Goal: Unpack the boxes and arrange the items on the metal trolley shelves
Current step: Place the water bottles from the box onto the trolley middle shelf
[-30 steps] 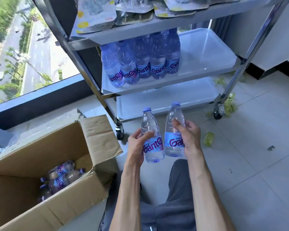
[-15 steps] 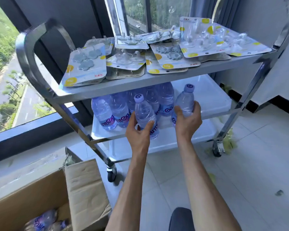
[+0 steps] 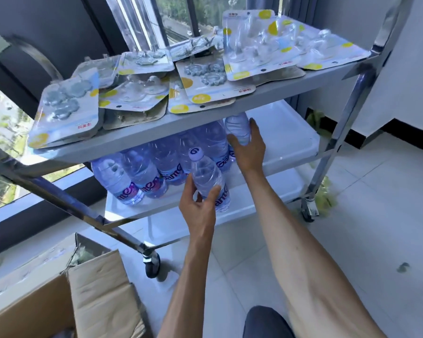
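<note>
A metal trolley [image 3: 347, 140] stands in front of me with three shelves. Its middle shelf [image 3: 286, 132] carries several clear water bottles [image 3: 142, 172] with blue labels, grouped at the left. My left hand [image 3: 198, 203] grips one water bottle [image 3: 206, 176] upright at the front edge of that shelf. My right hand [image 3: 248, 147] grips a second bottle [image 3: 238, 126] further back, beside the group, its cap hidden under the top shelf. The top shelf [image 3: 279, 93] holds several blister packs [image 3: 66, 111].
An open cardboard box [image 3: 88, 296] sits on the floor at the lower left, near a trolley castor [image 3: 153, 264]. A window runs along the left. Green scraps [image 3: 325, 193] lie by the right castor. My knee [image 3: 266, 323] shows at the bottom edge.
Both hands carried the two bottles up from above the floor onto the middle shelf. The right bottle has gone further in, under the top shelf.
</note>
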